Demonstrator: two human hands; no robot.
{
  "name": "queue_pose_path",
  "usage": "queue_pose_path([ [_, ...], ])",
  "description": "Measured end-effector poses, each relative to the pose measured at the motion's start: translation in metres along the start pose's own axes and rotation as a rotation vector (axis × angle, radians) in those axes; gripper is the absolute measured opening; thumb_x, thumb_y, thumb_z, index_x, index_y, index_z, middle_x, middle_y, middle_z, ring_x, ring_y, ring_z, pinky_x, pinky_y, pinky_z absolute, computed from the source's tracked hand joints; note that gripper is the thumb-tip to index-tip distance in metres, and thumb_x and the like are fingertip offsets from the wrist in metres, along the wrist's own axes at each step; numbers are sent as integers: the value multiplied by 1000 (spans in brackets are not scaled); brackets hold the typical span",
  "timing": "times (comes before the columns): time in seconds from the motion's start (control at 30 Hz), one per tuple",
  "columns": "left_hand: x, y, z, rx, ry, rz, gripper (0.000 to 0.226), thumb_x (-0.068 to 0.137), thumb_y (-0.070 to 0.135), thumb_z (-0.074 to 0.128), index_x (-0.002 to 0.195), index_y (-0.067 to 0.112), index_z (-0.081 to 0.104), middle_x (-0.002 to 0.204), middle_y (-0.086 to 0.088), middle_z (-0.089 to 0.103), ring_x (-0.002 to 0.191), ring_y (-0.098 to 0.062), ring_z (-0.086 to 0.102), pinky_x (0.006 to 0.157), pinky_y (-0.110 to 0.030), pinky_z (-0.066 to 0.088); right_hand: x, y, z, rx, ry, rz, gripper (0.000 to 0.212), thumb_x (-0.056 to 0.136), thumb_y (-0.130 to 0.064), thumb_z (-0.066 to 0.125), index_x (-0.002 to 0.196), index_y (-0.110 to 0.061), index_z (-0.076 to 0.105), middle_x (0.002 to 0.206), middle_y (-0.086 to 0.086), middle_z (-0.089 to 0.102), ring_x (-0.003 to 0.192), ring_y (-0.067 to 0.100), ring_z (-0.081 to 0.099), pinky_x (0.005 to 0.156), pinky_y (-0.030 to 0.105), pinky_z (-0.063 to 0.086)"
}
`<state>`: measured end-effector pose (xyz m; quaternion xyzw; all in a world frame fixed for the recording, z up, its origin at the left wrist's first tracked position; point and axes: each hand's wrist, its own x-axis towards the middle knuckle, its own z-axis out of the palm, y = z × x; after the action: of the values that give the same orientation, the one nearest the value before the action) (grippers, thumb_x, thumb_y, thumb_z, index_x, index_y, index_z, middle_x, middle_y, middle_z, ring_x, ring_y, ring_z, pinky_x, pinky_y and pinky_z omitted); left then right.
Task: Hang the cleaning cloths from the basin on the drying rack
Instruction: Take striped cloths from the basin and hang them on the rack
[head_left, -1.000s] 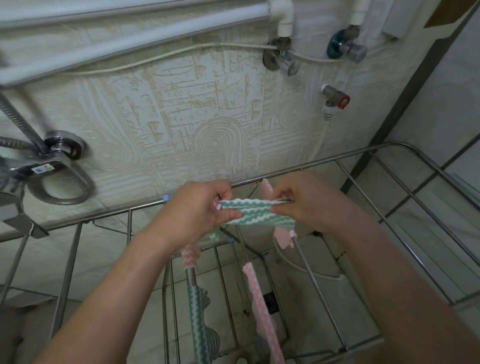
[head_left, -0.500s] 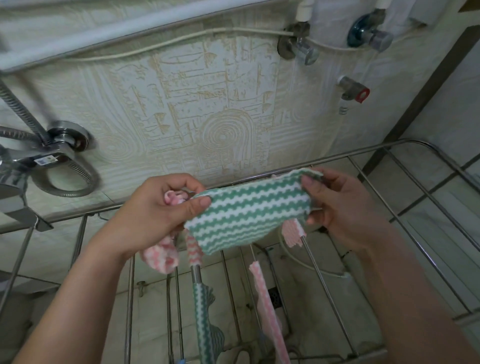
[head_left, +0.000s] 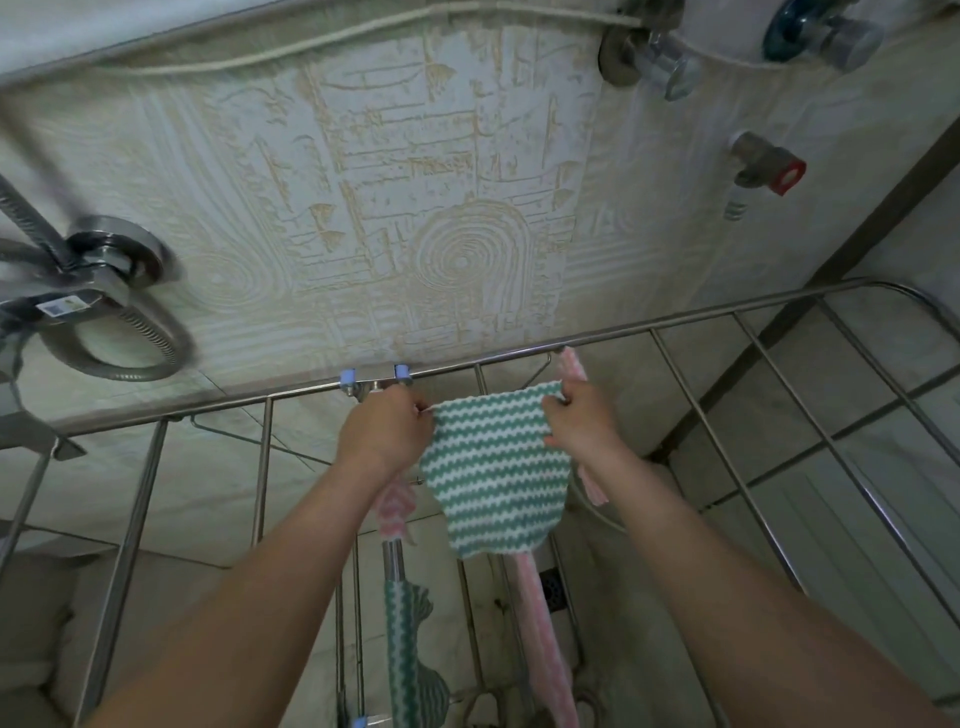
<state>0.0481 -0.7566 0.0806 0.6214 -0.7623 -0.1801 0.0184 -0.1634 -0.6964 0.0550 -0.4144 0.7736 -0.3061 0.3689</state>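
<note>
Nearest, low down, a green wavy-striped cloth and a pink striped cloth already hang from bars of the metal drying rack.

A bit farther out, both arms reach forward. The left hand and the right hand each pinch a top corner of another green and white cleaning cloth. It is stretched flat between them and hangs down in the air, above the bars. A small pink cloth shows just under the left wrist; I cannot tell if the hand holds it or if it sits on a bar. One more pink cloth hangs over a bar beside the right hand.

The top edge of the held cloth runs left to right, the same way as the far rail, which lies just past the fingers. Both hands look about as near to it; the left is close to two blue clips. I think the cloth only needs to go forward and over that rail.

Behind is the patterned wall, a red-handled tap and a shower hose. The basin is not in view.
</note>
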Motion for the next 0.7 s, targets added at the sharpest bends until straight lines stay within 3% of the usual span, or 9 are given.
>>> queue_pose_path([
  [0.07,6,2,1,30,-2,-23,22,90,28,49,91,18,69,90,-4,67,78,-23,60,64,-30,44,8,-3,1,-82,19,-6,19,90,-25,45,71,-27,51,105,-6,50,98,23,66,83,47,57],
  [0.1,8,3,0,44,-2,-36,21,90,26,49,91,18,69,89,-4,67,76,-22,59,63,-29,43,10,-7,2,-112,36,-15,23,90,-25,43,66,-26,45,102,-4,51,95,27,67,82,47,57],
  [0.17,17,4,0,57,2,-70,20,88,24,50,92,17,68,90,-3,67,75,-21,58,63,-29,43,15,-20,5,-165,58,-20,26,93,-21,41,68,-21,45,123,1,59,97,32,66,84,43,55],
  [0.27,25,7,1,49,24,-86,22,86,23,52,104,18,65,101,-6,67,89,-25,62,67,-31,44,24,-30,9,-213,72,-11,28,97,-19,41,97,-1,61,148,12,41,118,30,56,90,32,45],
  [0.37,22,9,-1,-28,106,-61,39,86,22,54,125,22,52,109,-7,64,99,-28,61,74,-34,46,14,-39,11,-230,40,-54,47,95,-28,46,135,-3,47,147,16,38,134,31,40,106,34,37],
  [0.43,15,10,-1,-71,151,-34,42,84,23,55,126,25,51,108,-5,65,100,-29,61,78,-36,49,-3,-43,7,-316,-30,-101,54,95,-33,50,142,-9,40,143,15,44,138,29,33,110,33,29],
  [0.53,-5,20,8,-86,-10,91,46,82,33,63,127,29,52,102,-3,70,98,-24,64,91,-40,48,-30,-41,3,-327,-222,-80,32,95,-33,53,122,-18,61,111,2,67,99,15,62,92,31,47],
  [0.6,-17,29,19,-136,-189,174,63,80,36,70,136,27,41,105,-5,68,97,-24,64,89,-39,50,-38,-35,8,-302,-340,-58,26,95,-33,55,115,-22,65,101,-3,70,76,6,62,70,29,52],
  [0.7,-19,33,28,-197,-279,224,81,76,37,74,140,26,26,117,-8,55,99,-26,60,85,-38,51,-41,-28,16,-385,-447,-92,24,97,-25,52,117,-21,64,103,1,71,76,10,64,65,29,52],
])
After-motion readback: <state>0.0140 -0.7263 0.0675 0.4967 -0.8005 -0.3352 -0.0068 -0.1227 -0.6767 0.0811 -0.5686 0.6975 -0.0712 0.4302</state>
